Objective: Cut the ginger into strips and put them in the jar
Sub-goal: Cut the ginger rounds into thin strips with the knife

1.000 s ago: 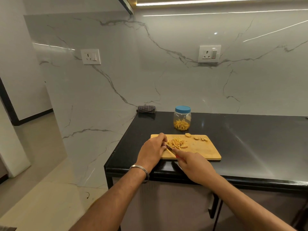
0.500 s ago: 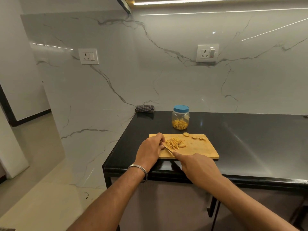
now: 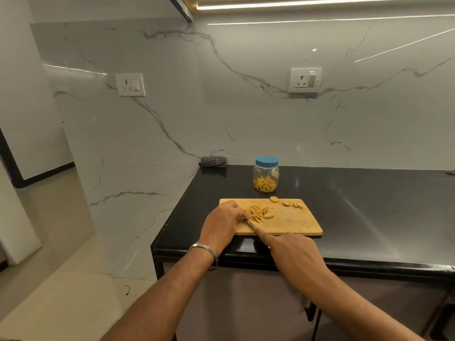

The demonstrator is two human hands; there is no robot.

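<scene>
The left hand (image 3: 222, 223) is laid knuckles-up on the near left part of the wooden cutting board (image 3: 290, 222), its fingers curled down at the edge of the pile of ginger strips (image 3: 257, 211); what lies under the fingertips is hidden by the hand itself, so it cannot be told whether a piece is pinched there. A metal bangle (image 3: 204, 251) is worn on that wrist, and the forearm is stretched in from the lower left. The right hand (image 3: 293, 254) is held just off the near edge of the board, closed round the handle of a knife (image 3: 250, 223), the handle being covered by the palm. Its forefinger is stretched out along the back of the blade, which is pointed away and to the left, the tip ending right beside the left hand's fingers.

The cut strips are heaped directly beyond and to the right of the left hand. Further right along the board's far edge, well apart from both hands, a few uncut ginger slices (image 3: 286, 204) are lined up. Behind the board, beyond the strips, a clear jar (image 3: 266, 177) with a blue lid (image 3: 266, 161) screwed on is stood on the black countertop (image 3: 369, 212), partly filled with strips. A folded checked cloth (image 3: 213, 161) is tucked into the far corner, against the marble wall (image 3: 246, 107), where two sockets (image 3: 306, 80) are mounted.
</scene>
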